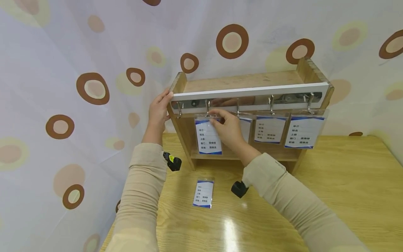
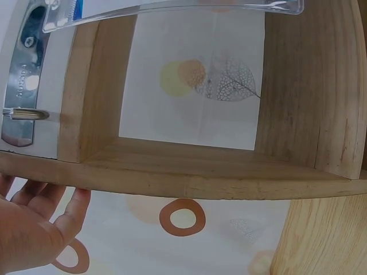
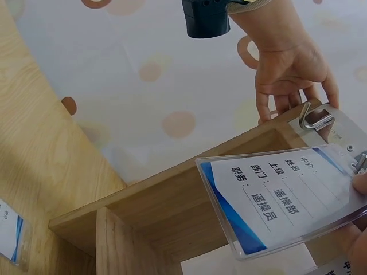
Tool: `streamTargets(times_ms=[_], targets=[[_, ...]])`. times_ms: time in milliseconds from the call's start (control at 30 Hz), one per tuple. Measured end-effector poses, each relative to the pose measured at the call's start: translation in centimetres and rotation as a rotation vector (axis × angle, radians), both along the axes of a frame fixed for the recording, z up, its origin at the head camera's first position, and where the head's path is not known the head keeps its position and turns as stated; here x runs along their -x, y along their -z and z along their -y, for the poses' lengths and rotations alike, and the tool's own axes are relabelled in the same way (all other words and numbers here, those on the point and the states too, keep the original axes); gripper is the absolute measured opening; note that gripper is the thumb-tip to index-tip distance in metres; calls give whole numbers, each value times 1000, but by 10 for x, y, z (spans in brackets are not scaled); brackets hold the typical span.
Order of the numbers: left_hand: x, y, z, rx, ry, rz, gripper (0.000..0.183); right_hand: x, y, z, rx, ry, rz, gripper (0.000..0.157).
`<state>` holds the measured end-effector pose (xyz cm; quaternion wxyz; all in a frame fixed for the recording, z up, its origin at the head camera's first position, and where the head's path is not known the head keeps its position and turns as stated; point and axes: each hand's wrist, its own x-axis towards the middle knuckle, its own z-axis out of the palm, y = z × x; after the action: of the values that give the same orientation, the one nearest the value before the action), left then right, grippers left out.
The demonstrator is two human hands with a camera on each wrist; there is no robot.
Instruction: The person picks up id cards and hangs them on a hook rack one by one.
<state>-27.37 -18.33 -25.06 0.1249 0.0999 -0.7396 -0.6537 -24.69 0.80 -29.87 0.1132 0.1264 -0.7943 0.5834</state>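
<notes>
Right fingers (image 1: pixel 221 112) pinching badge (image 1: pixel 207 138), blue-trimmed, reading 姓名, 遥操部

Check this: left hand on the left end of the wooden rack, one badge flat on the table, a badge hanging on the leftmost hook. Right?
No: the head view shows the leftmost hook bare; the nearest badge is at the second hook. The rest stands: left hand on the left end of the wooden rack, one badge flat on the table.
</notes>
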Motion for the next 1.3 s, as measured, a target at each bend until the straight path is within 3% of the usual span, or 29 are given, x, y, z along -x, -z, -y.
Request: streamTargets(times_ms=[500, 733, 1100, 1300], targets=[[2, 1, -3, -30, 2, -18, 45, 8, 8, -4, 17, -32, -65, 20], [3, 1, -3, -20, 0, -11, 46, 8, 11, -9, 39, -107, -16, 26], [6, -2, -1, 3, 58, -25, 48, 8, 9, -15, 99, -153, -75, 24], [-1, -1, 4, -42, 27, -20, 53, 3, 4, -16, 94, -222, -85, 27]])
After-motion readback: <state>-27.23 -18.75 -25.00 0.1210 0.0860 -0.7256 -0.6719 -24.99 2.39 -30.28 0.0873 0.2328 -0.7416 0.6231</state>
